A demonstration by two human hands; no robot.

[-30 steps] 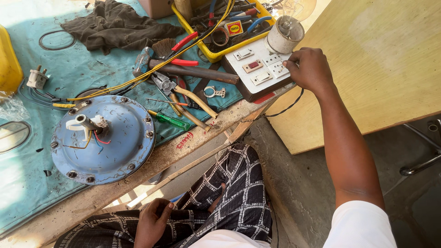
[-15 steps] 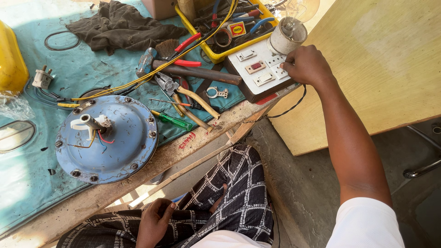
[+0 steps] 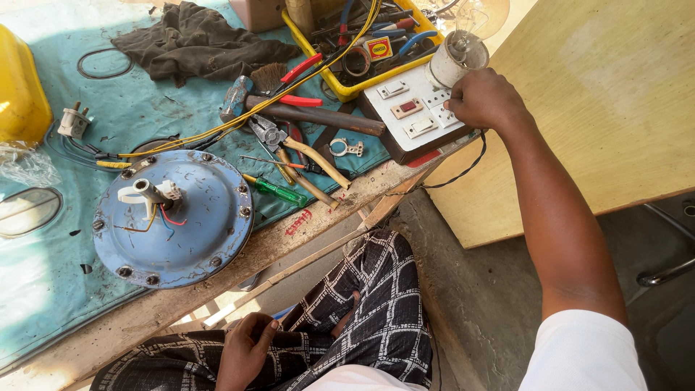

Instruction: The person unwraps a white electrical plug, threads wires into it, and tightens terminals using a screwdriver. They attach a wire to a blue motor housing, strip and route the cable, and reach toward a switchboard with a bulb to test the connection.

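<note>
Right hand [image 3: 483,99] is on the white switch-and-socket board [image 3: 413,108] at the far right end of the bench, fingers curled over the board's right edge beside the sockets; can't tell whether it's pinching anything underneath, the knuckles hide it. A bulb holder with a clear bulb [image 3: 456,52] stands at the board's top right corner, just above that hand. The board has a red rocker in the middle and white rockers above and below it. A thin black wire [image 3: 452,176] loops off the board's edge down past the bench. Left hand [image 3: 245,350] rests on the lap on checked trousers [image 3: 365,318], fingers loosely bent, holding nothing. On the teal mat [image 3: 43,289]: blue round fan motor housing [image 3: 174,217] with short coloured wires at its hub, green-handled screwdriver [image 3: 279,190], yellow-handled pliers [image 3: 300,156], hammer [image 3: 311,114], red-handled pliers [image 3: 300,83], dark rag [image 3: 195,40]. Yellow tray [image 3: 347,90] behind the board is full of tools (small square red-and-yellow label [image 3: 377,48] sits inside it). Yellow container [image 3: 20,87] at the left edge, white plug [image 3: 72,122] near it.
</note>
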